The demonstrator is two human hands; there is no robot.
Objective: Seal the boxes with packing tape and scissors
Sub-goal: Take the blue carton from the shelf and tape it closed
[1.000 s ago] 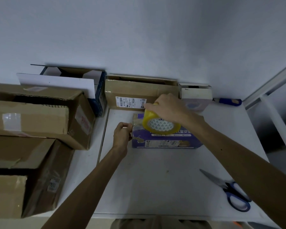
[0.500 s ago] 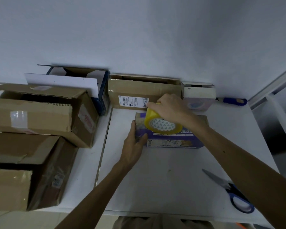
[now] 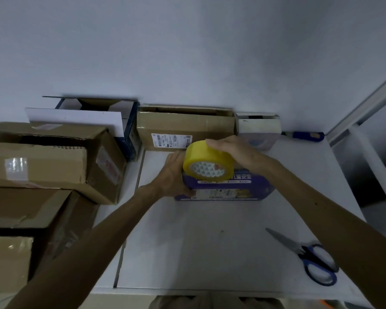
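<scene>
A purple printed box [image 3: 243, 188] lies on the white table [image 3: 198, 241] in the middle. My right hand [image 3: 234, 150] grips a yellow roll of packing tape [image 3: 207, 161] from above, holding it at the box's top left corner. My left hand [image 3: 173, 175] lies flat against the box's left end, fingers straight, thumb on the front lower corner. Blue-handled scissors [image 3: 310, 257] lie closed on the table at the front right, away from both hands.
Several brown cardboard boxes [image 3: 42, 163] are stacked at the left. A brown box with a label [image 3: 183, 128], an open blue box [image 3: 98, 112] and a small white box [image 3: 257, 128] stand along the back wall. A blue-handled tool [image 3: 308, 136] lies at the back right.
My left hand went from pinching the tape end to pressing flat on the box's left end. The tape roll has been lifted and tilted a little at the corner.
</scene>
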